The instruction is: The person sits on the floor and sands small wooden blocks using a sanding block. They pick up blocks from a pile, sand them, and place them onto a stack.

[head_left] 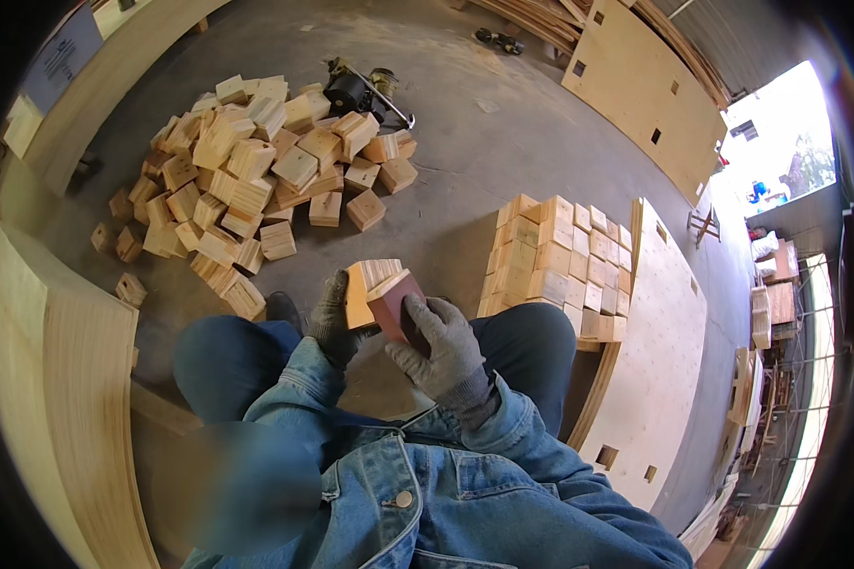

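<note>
While the person sits with knees apart in dark blue trousers and a denim jacket, both grey-gloved hands meet over the lap, just above the grey concrete floor (465, 180). Left hand (332, 318) is wrapped around the near side of a pale square wooden block (368, 284), fingers closed on it, holding it up with its striped end grain facing the camera. Right hand (441, 346) is clamped on a reddish-brown rectangular sanding block (394, 303), and that block sits pressed against the wooden block's right edge, touching it. Off to the left front, well apart from the hands, lies a loose heap of similar pale wooden blocks (256, 175) scattered across the floor. Beyond that heap rests a dark power tool with a metal handle (361, 90). To the right, just beside the right knee, stands a neat stack of the same blocks (555, 261), set in tidy rows on a large pale plywood sheet (655, 370).
</note>
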A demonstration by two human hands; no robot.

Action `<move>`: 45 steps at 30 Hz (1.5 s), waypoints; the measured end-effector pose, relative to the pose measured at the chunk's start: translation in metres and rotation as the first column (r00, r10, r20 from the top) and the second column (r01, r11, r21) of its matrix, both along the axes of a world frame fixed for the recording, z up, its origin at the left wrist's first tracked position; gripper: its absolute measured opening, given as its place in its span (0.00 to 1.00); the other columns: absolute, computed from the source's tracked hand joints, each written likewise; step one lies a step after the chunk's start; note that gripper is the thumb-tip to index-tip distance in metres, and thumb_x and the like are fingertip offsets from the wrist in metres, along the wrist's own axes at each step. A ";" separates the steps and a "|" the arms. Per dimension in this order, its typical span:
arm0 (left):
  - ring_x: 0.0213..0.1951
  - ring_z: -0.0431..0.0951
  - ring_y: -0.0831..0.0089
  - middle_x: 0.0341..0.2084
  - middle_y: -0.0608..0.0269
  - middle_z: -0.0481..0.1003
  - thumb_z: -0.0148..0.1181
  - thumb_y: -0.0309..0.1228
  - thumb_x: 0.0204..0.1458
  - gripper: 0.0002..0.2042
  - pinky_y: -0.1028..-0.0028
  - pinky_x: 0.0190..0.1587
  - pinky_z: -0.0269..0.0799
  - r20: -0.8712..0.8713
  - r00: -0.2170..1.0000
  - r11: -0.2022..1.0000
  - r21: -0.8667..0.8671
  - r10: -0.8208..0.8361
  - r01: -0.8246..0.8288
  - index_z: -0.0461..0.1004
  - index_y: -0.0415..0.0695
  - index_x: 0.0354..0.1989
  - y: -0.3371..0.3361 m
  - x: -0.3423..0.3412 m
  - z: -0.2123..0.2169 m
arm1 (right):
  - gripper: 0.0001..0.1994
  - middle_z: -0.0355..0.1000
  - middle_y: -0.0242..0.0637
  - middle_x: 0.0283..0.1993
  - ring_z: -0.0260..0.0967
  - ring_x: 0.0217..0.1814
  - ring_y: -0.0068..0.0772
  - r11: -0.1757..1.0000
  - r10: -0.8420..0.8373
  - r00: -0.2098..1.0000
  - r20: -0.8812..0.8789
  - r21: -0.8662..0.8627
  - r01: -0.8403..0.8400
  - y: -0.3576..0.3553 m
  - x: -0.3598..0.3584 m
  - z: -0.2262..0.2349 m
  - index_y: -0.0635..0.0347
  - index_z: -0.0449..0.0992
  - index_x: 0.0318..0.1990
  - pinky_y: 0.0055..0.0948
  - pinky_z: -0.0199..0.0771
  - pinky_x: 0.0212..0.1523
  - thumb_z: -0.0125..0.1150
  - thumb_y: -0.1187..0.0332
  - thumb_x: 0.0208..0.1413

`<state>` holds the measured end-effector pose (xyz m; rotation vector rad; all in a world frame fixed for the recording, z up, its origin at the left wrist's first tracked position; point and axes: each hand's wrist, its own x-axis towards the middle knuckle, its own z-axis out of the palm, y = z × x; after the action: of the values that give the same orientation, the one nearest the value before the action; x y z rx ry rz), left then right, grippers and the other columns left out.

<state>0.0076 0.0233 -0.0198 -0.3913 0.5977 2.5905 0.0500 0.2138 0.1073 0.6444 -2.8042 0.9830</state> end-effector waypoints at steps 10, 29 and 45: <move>0.65 0.71 0.53 0.65 0.47 0.68 0.49 0.56 0.67 0.32 0.46 0.64 0.71 -0.108 0.994 0.979 0.206 0.030 -0.008 0.63 0.44 0.70 0.003 0.007 -0.011 | 0.23 0.75 0.57 0.48 0.75 0.50 0.56 0.971 -0.180 0.974 0.141 -0.135 0.199 0.017 -0.052 -0.050 0.64 0.73 0.60 0.42 0.75 0.52 0.65 0.59 0.63; 0.62 0.73 0.51 0.63 0.49 0.70 0.55 0.61 0.61 0.37 0.45 0.61 0.73 -0.018 1.000 0.989 0.150 -0.011 0.014 0.64 0.45 0.69 -0.004 0.006 0.011 | 0.22 0.74 0.34 0.56 0.71 0.53 0.22 0.466 0.093 0.716 0.691 -0.666 0.582 0.015 -0.023 -0.026 0.63 0.70 0.65 0.24 0.71 0.54 0.55 0.59 0.71; 0.58 0.76 0.59 0.60 0.50 0.73 0.56 0.56 0.63 0.34 0.57 0.62 0.74 0.083 0.996 0.999 0.013 0.045 -0.047 0.66 0.40 0.67 -0.004 0.004 0.017 | 0.38 0.68 0.41 0.65 0.66 0.65 0.32 0.636 0.155 0.761 0.631 -0.653 0.412 0.025 -0.018 -0.035 0.67 0.59 0.72 0.31 0.65 0.66 0.69 0.57 0.61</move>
<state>0.0114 0.0191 -0.0025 -0.5098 0.5459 2.6065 0.0317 0.2385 0.0724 -0.0805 -2.3441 2.5335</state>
